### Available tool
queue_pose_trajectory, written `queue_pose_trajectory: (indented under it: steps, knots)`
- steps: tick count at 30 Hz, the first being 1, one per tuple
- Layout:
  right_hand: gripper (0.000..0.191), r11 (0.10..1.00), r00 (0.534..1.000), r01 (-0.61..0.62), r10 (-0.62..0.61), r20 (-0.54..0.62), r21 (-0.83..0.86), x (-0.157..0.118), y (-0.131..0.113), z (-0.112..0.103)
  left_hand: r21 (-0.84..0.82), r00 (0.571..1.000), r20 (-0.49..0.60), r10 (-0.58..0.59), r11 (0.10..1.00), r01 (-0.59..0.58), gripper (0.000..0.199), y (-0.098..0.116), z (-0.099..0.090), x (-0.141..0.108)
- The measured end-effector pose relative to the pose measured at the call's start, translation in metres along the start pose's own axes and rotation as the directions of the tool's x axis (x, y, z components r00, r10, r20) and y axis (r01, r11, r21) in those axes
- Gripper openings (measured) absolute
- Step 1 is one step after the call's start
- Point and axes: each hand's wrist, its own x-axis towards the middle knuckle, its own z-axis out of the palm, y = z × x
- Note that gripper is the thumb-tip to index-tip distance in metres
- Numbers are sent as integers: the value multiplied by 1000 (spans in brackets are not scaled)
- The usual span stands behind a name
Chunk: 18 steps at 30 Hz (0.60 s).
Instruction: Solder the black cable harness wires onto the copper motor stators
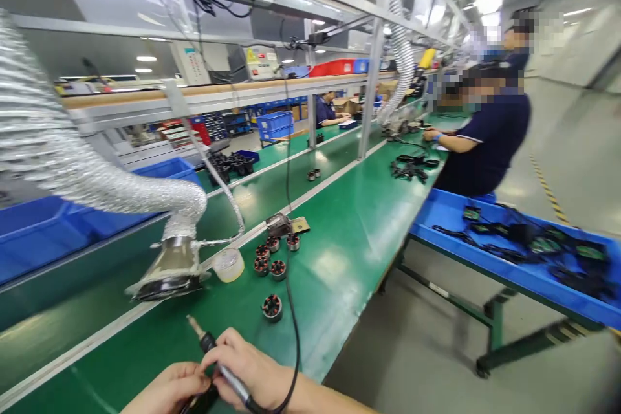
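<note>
My right hand point(255, 369) is closed around a soldering iron point(207, 340), its metal tip pointing up and to the left over the green bench. Its black cable loops past my wrist and up across the bench. Beside it, my left hand point(169, 389) is closed with the fingertips pinched together, touching or nearly touching the right fingers. A dark object point(200, 400) shows under both hands at the bottom edge; most of it is hidden and I cannot make out its kind. Ahead lies a small round motor part point(272, 308) with red-orange windings, and several similar ones stand farther back.
A silver exhaust duct hood point(169, 268) hangs at the left, by a round whitish tub point(228, 264). A metal block point(279, 225) sits behind the motor parts. Right, a blue tray point(422, 223) holds dark cabled parts. A co-worker point(495, 129) sits farther along the bench point(349, 233).
</note>
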Motion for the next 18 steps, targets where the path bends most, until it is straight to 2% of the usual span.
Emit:
queue_pose_trajectory:
  steps: [3,7,13,15,18]
  knots:
    - [58,998,999,-2,5,-46,59,1,-8,-5,31,996,-89,-3,1000,6,40,7,5,-8]
    - [43,991,999,-23,28,-36,135,2,-13,-6,31,991,-133,19,999,-14,35,17,9,-10]
    - [35,991,999,-26,32,-41,128,5,0,0,12,969,-248,16,1000,-14,33,22,4,-3]
    - [33,996,998,19,-15,-54,83,6,7,1,69,968,-247,35,997,-19,30,23,3,-4]
    - [29,997,995,68,-67,-68,19,7,14,2,113,982,-186,22,994,-1,23,27,1,-8]
